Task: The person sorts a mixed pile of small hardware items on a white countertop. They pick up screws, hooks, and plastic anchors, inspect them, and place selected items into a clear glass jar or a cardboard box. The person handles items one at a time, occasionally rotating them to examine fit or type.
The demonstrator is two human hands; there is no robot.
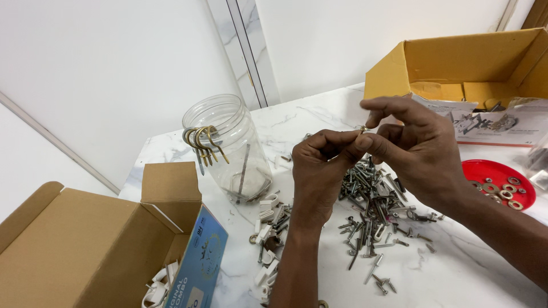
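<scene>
Above the desk (456,274), the left hand (317,165) and the right hand (414,145) meet, and both pinch one small brass piece (362,129) between fingertips. Below them lies a heap of screws (368,197). Near the left hand stands a jar (228,145) with hooks (202,142) on its rim.

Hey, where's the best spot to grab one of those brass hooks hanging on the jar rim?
Probably pinch a brass hook by its straight threaded shank hanging outside the clear jar, coming from the jar's open left side, then lift up: its curved end is looped over the rim.
</scene>
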